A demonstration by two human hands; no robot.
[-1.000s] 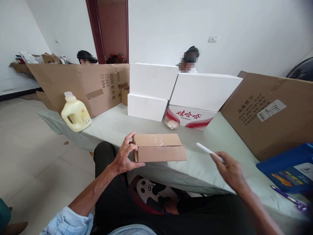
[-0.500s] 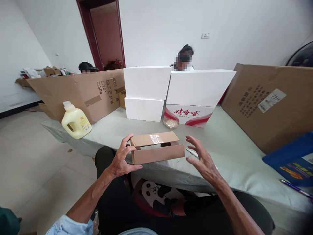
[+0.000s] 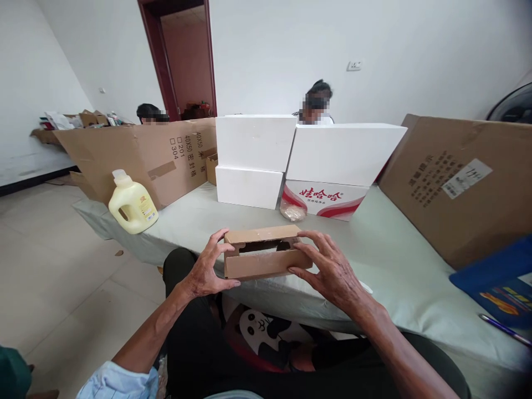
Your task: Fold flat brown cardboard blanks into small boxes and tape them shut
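Observation:
A small brown cardboard box [image 3: 266, 265] is held at the table's near edge, its long flaps parted so that a gap shows its inside. Something pale lies within, too little of it visible to name. My left hand [image 3: 210, 266] grips the box's left end, thumb underneath and fingers at the upper corner. Around the right end closes my right hand [image 3: 326, 266], its fingers on the top edge and thumb against the front. A pale slim object, mostly hidden by my right hand, lies on the cloth beside it.
White boxes [image 3: 255, 141] and a red-and-white carton [image 3: 324, 199] stand behind, with a clear-wrapped bundle [image 3: 293, 211] before them. Large cardboard boxes flank the table [image 3: 187, 221]. A yellow jug [image 3: 133, 205] stands left; a blue package [image 3: 494, 282] and a pen [image 3: 505, 330] lie right. Two people sit beyond.
My right hand has moved left and taken hold of the box's right end. The gap between the flaps has widened, and the taped flap stands more upright. My left hand keeps its grip.

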